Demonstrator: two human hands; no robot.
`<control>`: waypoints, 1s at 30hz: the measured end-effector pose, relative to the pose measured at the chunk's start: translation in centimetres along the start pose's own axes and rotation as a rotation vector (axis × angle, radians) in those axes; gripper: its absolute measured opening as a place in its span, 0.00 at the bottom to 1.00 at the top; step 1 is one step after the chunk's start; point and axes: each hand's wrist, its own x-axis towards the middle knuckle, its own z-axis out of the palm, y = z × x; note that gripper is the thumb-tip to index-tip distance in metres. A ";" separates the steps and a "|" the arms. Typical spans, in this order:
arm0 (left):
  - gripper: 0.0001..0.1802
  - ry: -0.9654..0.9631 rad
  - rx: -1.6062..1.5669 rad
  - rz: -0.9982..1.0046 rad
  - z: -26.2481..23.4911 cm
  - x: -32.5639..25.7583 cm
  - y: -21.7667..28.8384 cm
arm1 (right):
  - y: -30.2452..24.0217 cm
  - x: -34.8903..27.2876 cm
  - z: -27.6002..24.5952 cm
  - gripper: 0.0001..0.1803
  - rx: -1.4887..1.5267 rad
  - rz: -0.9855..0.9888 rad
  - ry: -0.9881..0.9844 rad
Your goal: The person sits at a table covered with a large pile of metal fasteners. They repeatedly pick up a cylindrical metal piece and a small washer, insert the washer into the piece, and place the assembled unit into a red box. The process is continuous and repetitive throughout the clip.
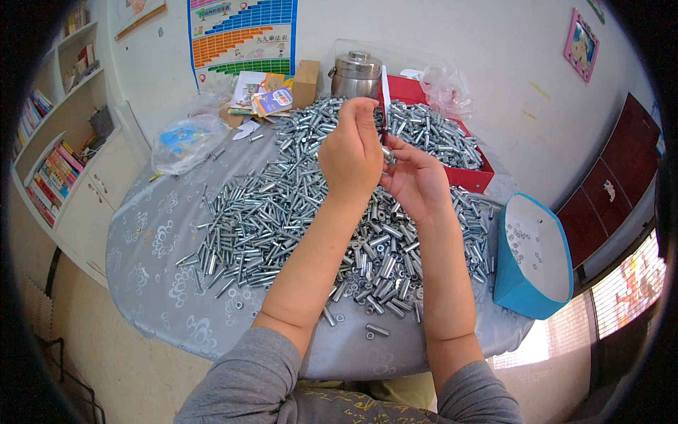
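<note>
My left hand (351, 152) is raised over the round table, its fingers pinched together on a small metal part that its back mostly hides. My right hand (415, 178) is cupped just beside it, palm up, touching a silver metal piece (388, 155) held between the two hands. Under both hands spreads a large heap of silver metal sleeves and bolts (282, 212). A red tray (452, 134) behind my hands holds more of the same silver parts.
The table wears a grey patterned cloth (155, 254). A blue-sided box with small washers (533, 254) sits at the right edge. A steel lidded pot (357, 73), cardboard box (305, 81), papers and plastic bags (187, 141) stand at the back. Bookshelves (56, 141) line the left wall.
</note>
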 end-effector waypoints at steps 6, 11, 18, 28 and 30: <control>0.13 0.020 -0.005 0.029 0.4 0.0 -0.3 | -0.2 0.0 -0.2 0.18 0.021 -0.002 0.018; 0.12 0.019 -0.027 0.008 0.3 0.0 -0.5 | -0.4 -0.1 -0.1 0.17 -0.001 0.067 -0.080; 0.13 0.019 -0.004 0.016 0.3 0.0 -0.4 | -0.3 0.3 -0.8 0.22 -0.445 0.074 0.032; 0.13 0.017 0.006 0.016 0.1 0.1 -0.4 | -0.5 0.2 -1.1 0.20 -0.483 0.069 0.019; 0.13 0.015 0.005 0.013 0.3 0.0 -0.5 | -0.5 0.1 -1.1 0.20 -0.464 0.082 0.035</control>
